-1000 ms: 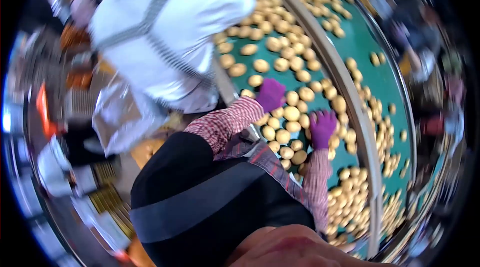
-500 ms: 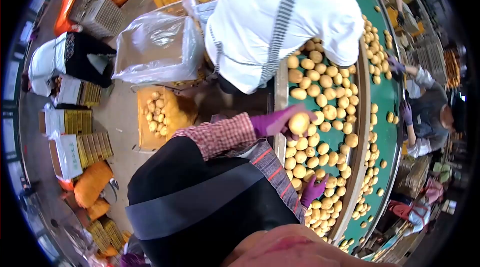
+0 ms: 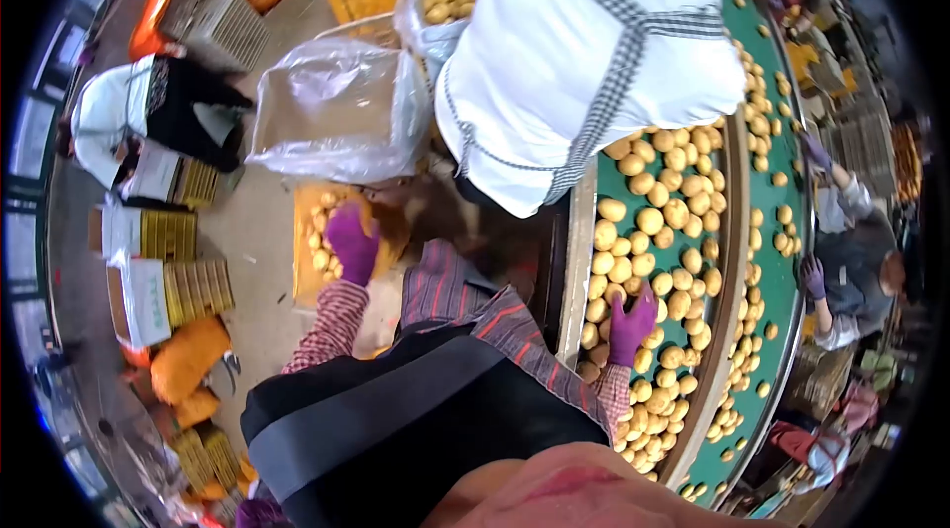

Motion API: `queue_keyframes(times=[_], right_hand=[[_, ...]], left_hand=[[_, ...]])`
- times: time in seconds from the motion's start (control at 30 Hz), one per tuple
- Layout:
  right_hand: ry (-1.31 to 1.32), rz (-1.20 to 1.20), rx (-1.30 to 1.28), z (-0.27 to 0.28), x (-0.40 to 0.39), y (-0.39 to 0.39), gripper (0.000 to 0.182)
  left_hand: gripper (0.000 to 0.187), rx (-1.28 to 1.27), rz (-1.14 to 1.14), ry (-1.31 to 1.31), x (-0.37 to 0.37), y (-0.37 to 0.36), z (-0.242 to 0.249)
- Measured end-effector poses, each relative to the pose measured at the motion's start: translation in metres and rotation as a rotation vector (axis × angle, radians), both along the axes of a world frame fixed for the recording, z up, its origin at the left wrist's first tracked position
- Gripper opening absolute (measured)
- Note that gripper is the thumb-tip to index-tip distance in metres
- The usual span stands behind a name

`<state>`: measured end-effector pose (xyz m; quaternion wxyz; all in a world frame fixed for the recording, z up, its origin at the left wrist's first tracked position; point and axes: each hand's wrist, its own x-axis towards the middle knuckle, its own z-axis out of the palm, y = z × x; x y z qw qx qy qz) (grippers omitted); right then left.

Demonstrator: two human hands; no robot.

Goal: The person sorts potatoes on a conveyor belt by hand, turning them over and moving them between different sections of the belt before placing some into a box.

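My left hand [image 3: 353, 243], in a purple glove, is low over an orange-yellow crate [image 3: 305, 283] with potatoes [image 3: 322, 231] in it. Its fingers and thumb are apart, and I make out no potato in its grasp. On the right, my right hand [image 3: 631, 328], also purple-gloved, rests among loose potatoes [image 3: 677, 212] on a green conveyor belt [image 3: 625, 223]. The fingers of that hand are spread and touch potatoes near the belt's near side. Parts of the crate's contents are hidden by my left hand.
A co-worker in a white top [image 3: 594, 63] leans over the belt ahead. A plastic-lined box [image 3: 336, 112] stands beyond the crate. A wooden divider [image 3: 729, 231] runs along the belt, with another person [image 3: 856, 256] across it. Stacked crates [image 3: 196, 292] and orange sacks [image 3: 188, 360] line the left.
My left hand has swung left from the belt, where it held a potato, to the crate. My right hand has shifted forward along the belt. The co-worker ahead has turned slightly.
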<state>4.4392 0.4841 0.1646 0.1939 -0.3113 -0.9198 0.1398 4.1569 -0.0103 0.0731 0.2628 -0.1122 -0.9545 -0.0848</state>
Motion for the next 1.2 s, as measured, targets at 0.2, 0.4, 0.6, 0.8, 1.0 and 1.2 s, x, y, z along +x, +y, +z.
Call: queue_keyframes(times=[0.2,0.4,0.6,0.8,1.0,1.2], right_hand=[[-0.050,-0.148,-0.011,-0.018,0.006,0.018,0.071],[-0.413,-0.131,0.289,-0.035,0.110,-0.031,0.019],[-0.492,-0.566,0.072,-0.014,0.208,-0.069,0.028],[-0.051,-0.891,0.006,-0.013,0.342,-0.098,0.020],[0.480,-0.738,-0.165,-0.015,0.283,-0.094,0.036],[-0.009,-0.467,-0.072,-0.043,0.259,-0.095,0.061]], left_hand=[[0.042,0.277,-1.352,-0.360,0.070,0.247,0.109],[0.042,0.335,-1.377,-0.302,0.108,0.408,0.119],[0.055,0.046,-1.107,0.256,0.074,0.530,0.045],[0.059,-0.133,-1.185,-0.013,0.089,0.547,0.062],[0.050,-0.155,-1.291,-0.033,0.127,0.539,0.066],[0.047,-0.089,-1.569,-0.469,0.206,0.545,0.064]])
